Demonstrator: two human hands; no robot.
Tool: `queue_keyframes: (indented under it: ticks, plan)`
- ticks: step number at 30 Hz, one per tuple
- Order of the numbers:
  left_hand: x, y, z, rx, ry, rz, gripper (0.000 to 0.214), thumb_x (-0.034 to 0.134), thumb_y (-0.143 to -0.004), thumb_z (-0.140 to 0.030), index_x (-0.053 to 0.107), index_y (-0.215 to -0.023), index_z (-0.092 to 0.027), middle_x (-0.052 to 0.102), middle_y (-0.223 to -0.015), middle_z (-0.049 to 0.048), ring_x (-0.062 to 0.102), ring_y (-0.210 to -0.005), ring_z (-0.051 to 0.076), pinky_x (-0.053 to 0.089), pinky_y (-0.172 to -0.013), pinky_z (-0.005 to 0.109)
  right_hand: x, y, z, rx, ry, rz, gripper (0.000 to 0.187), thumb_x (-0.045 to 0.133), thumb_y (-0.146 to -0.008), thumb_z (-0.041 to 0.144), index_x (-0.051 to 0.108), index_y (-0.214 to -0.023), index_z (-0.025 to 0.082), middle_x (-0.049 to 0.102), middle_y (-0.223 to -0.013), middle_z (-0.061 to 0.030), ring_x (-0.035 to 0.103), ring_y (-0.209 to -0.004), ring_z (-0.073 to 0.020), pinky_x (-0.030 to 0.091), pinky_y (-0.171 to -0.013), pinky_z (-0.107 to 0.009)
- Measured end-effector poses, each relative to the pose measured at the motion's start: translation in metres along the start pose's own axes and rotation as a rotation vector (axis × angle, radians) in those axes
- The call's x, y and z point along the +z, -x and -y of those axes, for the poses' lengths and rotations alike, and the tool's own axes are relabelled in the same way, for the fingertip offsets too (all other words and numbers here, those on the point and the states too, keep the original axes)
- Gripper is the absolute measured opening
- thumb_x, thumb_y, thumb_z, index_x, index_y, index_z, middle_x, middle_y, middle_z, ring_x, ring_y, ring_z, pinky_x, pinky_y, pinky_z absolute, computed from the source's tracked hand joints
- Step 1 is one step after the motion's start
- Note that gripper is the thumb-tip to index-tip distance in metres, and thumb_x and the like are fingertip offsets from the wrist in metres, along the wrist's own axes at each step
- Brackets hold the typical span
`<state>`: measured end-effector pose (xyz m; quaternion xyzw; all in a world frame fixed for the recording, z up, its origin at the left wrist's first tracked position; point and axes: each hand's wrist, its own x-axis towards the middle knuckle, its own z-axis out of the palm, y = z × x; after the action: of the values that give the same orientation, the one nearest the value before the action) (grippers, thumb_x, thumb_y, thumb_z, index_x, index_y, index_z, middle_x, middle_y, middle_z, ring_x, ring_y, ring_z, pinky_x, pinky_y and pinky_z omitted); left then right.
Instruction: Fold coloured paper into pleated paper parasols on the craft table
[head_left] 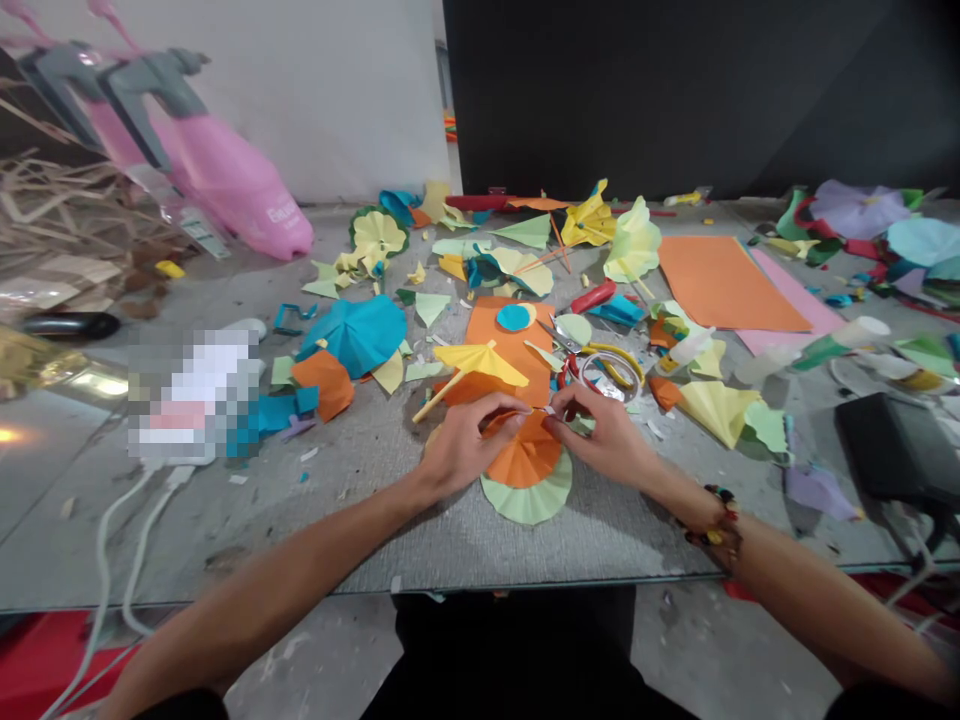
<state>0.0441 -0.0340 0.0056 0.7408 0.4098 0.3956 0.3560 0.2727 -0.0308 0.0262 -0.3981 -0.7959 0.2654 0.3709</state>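
Note:
My left hand (465,440) and my right hand (604,435) meet over an orange pleated paper fan (525,455), fingers pinched at its top edge. The orange fan lies on a pale green pleated paper circle (529,500) near the table's front. Just beyond my hands is a yellow paper umbrella on a stick (476,362), resting on an orange sheet (517,345) with a small blue disc (514,317). Yellow-handled scissors (607,360) and a clear tape roll (609,375) sit right behind my right hand. A beaded bracelet is on my right wrist.
Pink glue guns (225,170) stand at the back left beside wooden sticks. A blue paper umbrella (356,335) lies left of centre. Large orange and pink sheets (724,285) lie back right, a black box (892,450) at the right edge, white cables (127,540) front left.

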Motion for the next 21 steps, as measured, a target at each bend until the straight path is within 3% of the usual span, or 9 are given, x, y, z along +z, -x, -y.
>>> queue_keyframes:
  ticks: [7,21]
  plan:
    - [0.0011,-0.0003,-0.0001,-0.066,-0.057,-0.043,0.023,0.062,-0.101,-0.041,0.073,-0.113,-0.025,0.078,-0.116,0.0030,0.074,-0.110,0.021,0.059,-0.101,0.036,0.0014,0.0016,0.0031,-0.112,0.120,0.020,0.006,0.054,-0.103,0.024,0.060,-0.102,0.022,0.066,-0.098,-0.0077,0.062,-0.094,-0.0213,0.051,-0.084,-0.037]
    - [0.0042,0.0000,-0.0017,-0.093,0.077,-0.015,0.020,0.064,-0.099,-0.039,0.072,-0.110,-0.024,0.078,-0.112,0.0025,0.074,-0.109,0.019,0.059,-0.098,0.031,0.0062,0.0014,0.0017,-0.017,0.133,0.117,0.008,0.053,-0.102,0.021,0.055,-0.094,0.022,0.059,-0.092,-0.0042,0.058,-0.079,-0.0170,0.047,-0.073,-0.031]
